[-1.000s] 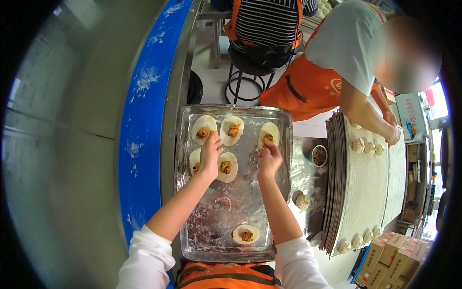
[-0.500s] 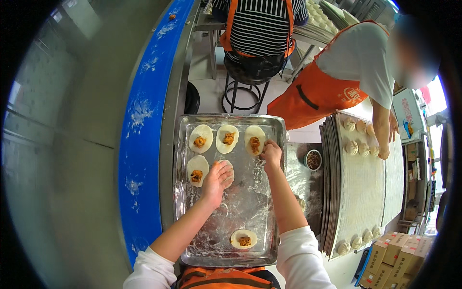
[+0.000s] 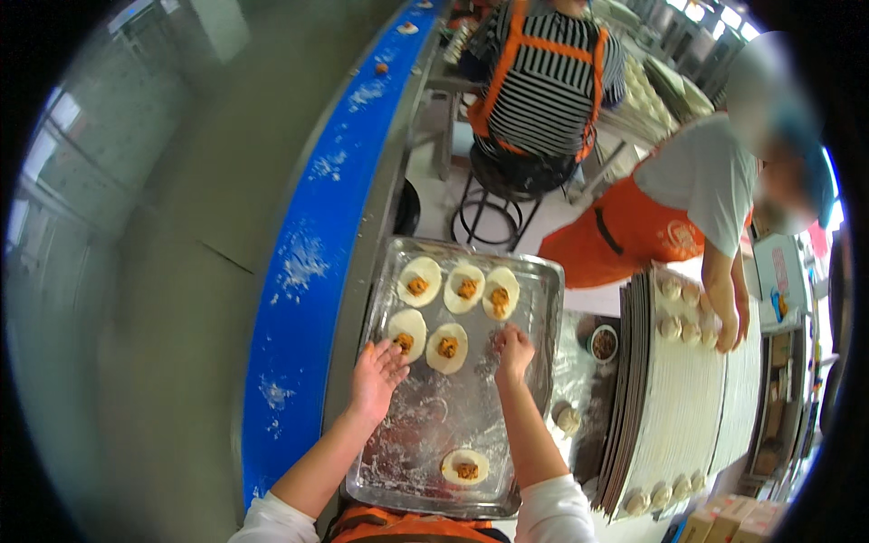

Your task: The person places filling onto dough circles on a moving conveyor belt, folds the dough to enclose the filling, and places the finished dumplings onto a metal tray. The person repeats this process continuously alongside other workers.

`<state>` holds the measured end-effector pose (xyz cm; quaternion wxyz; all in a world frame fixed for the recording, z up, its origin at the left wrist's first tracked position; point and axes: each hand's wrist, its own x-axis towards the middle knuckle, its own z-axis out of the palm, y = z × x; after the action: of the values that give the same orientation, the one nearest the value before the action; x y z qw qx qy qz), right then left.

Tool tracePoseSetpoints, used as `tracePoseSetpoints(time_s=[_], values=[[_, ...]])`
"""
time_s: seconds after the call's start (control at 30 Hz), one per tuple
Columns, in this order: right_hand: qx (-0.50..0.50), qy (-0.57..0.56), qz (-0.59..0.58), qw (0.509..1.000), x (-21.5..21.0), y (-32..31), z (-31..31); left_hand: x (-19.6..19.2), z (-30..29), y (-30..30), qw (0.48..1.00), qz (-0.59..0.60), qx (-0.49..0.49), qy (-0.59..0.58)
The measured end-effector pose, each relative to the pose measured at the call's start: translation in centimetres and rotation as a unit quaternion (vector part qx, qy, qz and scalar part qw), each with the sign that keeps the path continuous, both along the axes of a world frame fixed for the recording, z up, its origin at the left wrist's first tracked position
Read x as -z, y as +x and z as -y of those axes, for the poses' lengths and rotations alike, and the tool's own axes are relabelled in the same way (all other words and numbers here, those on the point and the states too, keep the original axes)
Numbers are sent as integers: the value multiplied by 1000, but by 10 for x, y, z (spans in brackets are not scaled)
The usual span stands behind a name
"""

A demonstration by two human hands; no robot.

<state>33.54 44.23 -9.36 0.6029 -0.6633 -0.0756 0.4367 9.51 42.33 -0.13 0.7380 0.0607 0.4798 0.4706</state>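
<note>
A floured metal tray (image 3: 493, 412) lies before me with several round dough wrappers, each topped with orange-brown filling. My left hand (image 3: 378, 376), palm up with fingers stretched out, hovers at the tray's left side. Its fingertips overlap the lower edge of the left wrapper (image 3: 406, 328) in the second row. Beside that sits another filled wrapper (image 3: 447, 348). My right hand (image 3: 514, 351) is closed, fingers curled together, over the tray just below the top-right wrapper (image 3: 501, 294); what it holds, if anything, is hidden. A lone filled wrapper (image 3: 459, 457) lies near the tray's front edge.
A flour-dusted blue conveyor belt (image 3: 303, 299) runs along the left. Right of the tray are a bowl of dark filling (image 3: 603, 344) and a pleated bun (image 3: 568, 418). Beyond, a co-worker handles buns on stacked boards (image 3: 670, 407). Another person sits on a stool (image 3: 516, 172) ahead.
My left hand has moved left off the second-row wrapper, whose filling now shows. My right hand has drawn back from the top-right wrapper. The whole view has shifted and tilted.
</note>
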Motion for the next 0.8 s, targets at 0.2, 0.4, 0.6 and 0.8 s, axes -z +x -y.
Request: tracePoseSetpoints(time_s=[0.2,0.4,0.6,0.8], values=[[-81,9,-138,987,19,-22,-28,-18,36,-48,997,51,-59,4],[-118,42,-222,967,12,-46,-45,-20,82,-91,991,67,-106,53],[-109,103,107,983,-35,-32,15,-7,67,-113,979,127,-86,132],[94,208,254,940,-23,44,220,13,115,-129,980,88,-23,176]])
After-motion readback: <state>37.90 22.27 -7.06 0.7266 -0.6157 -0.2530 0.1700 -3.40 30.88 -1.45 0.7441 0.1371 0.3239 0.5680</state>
